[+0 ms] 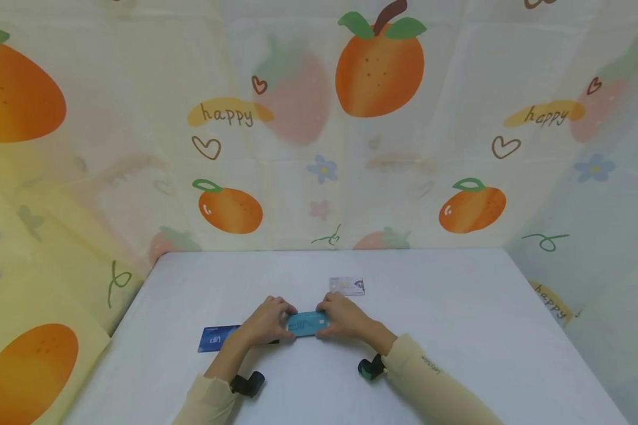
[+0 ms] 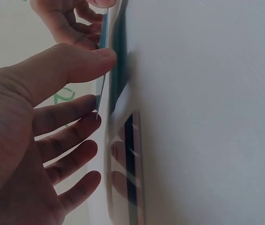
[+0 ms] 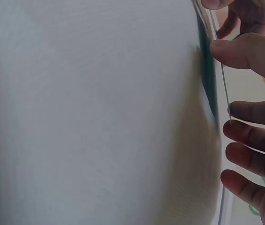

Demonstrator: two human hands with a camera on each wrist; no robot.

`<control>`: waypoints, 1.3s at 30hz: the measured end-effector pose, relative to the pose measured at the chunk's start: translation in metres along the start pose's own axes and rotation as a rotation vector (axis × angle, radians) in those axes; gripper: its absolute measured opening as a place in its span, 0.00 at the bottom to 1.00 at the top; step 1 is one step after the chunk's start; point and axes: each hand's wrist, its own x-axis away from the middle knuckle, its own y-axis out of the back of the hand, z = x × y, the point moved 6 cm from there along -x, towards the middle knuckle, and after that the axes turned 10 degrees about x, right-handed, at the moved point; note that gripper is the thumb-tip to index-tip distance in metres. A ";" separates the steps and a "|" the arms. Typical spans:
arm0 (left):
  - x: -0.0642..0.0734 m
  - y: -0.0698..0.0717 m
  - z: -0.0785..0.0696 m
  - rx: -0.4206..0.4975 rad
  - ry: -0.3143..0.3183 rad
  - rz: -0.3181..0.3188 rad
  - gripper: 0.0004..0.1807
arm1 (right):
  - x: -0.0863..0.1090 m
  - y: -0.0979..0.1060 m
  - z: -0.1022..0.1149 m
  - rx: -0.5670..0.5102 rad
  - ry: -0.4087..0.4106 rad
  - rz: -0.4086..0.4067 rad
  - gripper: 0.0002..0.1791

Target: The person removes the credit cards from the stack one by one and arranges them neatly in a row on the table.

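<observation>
A teal card with faint lettering is held by its two ends between my hands. My left hand pinches its left end, thumb on the near edge and fingertips on the far one. The right end is pinched the same way by my right hand. In the left wrist view the card shows edge-on, slightly above the table, and the other left fingers spread loosely. The right wrist view also shows the card as a thin line beside the right thumb and fingertips.
A blue VIP card lies left of my left hand, partly hidden by it. Under that hand a dark-striped card lies on the white table. Behind my right hand lies a pale card. A fruit-printed cloth hangs behind.
</observation>
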 end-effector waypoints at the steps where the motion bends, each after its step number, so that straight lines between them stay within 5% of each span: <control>1: 0.001 -0.001 0.002 -0.004 0.003 0.003 0.27 | 0.000 -0.001 0.001 -0.003 0.001 0.005 0.30; 39: 0.020 0.001 0.010 -0.023 0.025 0.011 0.28 | -0.003 -0.010 0.019 0.057 0.017 0.038 0.29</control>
